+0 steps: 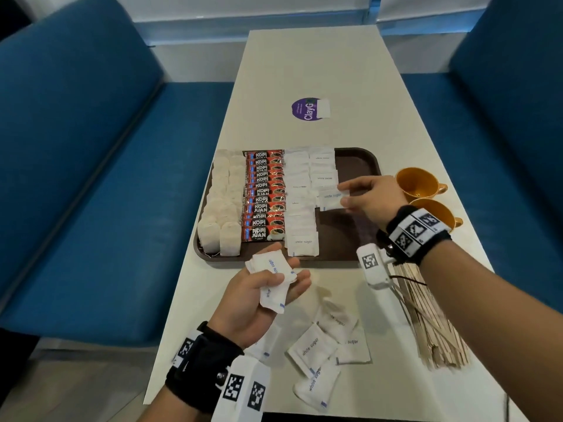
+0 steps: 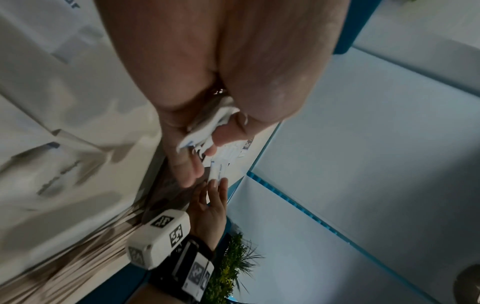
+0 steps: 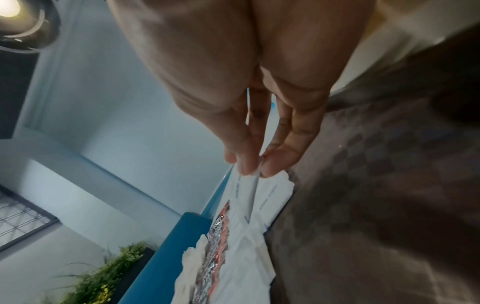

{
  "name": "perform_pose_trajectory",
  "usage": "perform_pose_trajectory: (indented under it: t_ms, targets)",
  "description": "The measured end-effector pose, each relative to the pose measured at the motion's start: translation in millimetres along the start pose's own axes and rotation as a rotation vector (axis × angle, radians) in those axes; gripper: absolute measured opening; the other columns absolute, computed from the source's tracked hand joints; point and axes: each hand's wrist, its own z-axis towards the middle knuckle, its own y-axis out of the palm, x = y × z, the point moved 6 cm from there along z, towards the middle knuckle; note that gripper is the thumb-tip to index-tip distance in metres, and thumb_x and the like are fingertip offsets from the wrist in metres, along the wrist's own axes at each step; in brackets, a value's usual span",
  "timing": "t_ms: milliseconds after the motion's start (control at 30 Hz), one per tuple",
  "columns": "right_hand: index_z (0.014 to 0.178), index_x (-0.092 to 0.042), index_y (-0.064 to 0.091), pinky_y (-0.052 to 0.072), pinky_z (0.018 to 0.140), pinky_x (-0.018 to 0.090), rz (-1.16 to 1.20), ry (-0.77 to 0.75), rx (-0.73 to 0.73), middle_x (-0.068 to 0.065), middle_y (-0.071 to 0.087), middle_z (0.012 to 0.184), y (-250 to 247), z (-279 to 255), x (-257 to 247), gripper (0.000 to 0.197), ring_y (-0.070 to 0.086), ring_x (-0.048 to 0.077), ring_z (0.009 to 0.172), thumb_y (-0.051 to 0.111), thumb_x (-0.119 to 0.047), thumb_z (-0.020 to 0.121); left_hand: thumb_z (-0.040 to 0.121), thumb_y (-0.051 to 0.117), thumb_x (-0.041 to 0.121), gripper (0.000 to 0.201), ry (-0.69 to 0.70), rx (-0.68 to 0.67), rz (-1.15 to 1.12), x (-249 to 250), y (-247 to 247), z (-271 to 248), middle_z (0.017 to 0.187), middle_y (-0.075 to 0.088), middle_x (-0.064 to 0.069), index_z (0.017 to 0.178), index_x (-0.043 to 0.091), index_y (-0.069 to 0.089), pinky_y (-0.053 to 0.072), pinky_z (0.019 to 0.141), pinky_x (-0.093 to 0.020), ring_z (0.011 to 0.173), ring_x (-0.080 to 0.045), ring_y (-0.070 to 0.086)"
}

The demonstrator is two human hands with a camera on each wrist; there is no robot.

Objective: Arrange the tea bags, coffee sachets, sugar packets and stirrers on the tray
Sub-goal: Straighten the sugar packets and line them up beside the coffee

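Note:
A brown tray (image 1: 362, 166) carries two columns of tea bags (image 1: 221, 205), a column of red coffee sachets (image 1: 265, 197) and two columns of white sugar packets (image 1: 300, 205). My right hand (image 1: 345, 194) pinches one sugar packet (image 1: 330, 200) over the second sugar column; the pinch also shows in the right wrist view (image 3: 253, 166). My left hand (image 1: 274, 278) grips a small stack of sugar packets (image 1: 272, 281) just in front of the tray. Several loose sugar packets (image 1: 320, 351) lie on the table near me. A pile of wooden stirrers (image 1: 432, 324) lies to the right.
Two orange cups (image 1: 422, 182) stand right of the tray. A purple round sticker (image 1: 306, 109) is on the white table (image 1: 304, 65) farther back. Blue bench seats (image 1: 91, 178) flank the table on both sides.

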Motion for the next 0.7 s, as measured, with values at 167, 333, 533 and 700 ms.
perform_pose_trajectory:
  t_ms: [167, 333, 533, 700]
  targets:
    - [0.096, -0.019, 0.078, 0.062, 0.073, 0.025, -0.052, 0.026, -0.035, 0.007, 0.074, 0.107, 14, 28, 7, 0.026, 0.075, 0.021, 0.094, 0.08, 0.003, 0.083, 0.098, 0.041, -0.009, 0.06, -0.049, -0.013, 0.058, -2, -1, -5, 0.134, 0.065, -0.023, 0.139, 0.031, 0.058, 0.06, 0.071, -0.055, 0.113, -0.053, 0.066]
    - [0.096, -0.024, 0.079, 0.063, 0.075, 0.03, -0.317, 0.028, -0.015, 0.002, 0.07, 0.091, 17, 38, 13, 0.02, 0.07, 0.016, 0.075, 0.084, -0.008, 0.083, 0.1, 0.043, -0.004, 0.057, -0.042, 0.037, 0.179, 4, -2, -10, 0.13, 0.069, -0.016, 0.137, 0.038, 0.059, 0.05, 0.046, -0.032, 0.108, -0.049, 0.07]
    - [0.099, -0.022, 0.077, 0.054, 0.066, 0.023, -0.445, 0.012, -0.029, -0.001, 0.068, 0.086, 20, 38, 9, 0.02, 0.066, 0.012, 0.068, 0.084, -0.012, 0.084, 0.099, 0.045, -0.004, 0.052, -0.021, 0.057, 0.214, 4, -7, -7, 0.127, 0.07, -0.017, 0.134, 0.029, 0.063, 0.048, 0.045, -0.03, 0.097, -0.043, 0.073]
    - [0.101, -0.022, 0.076, 0.061, 0.081, 0.033, -0.46, 0.009, -0.022, -0.003, 0.067, 0.085, 18, 41, 6, 0.021, 0.066, 0.013, 0.075, 0.085, -0.014, 0.083, 0.097, 0.045, -0.004, 0.051, -0.038, 0.048, 0.185, 4, -9, -5, 0.129, 0.068, -0.02, 0.134, 0.024, 0.065, 0.057, 0.055, -0.035, 0.103, -0.045, 0.072]
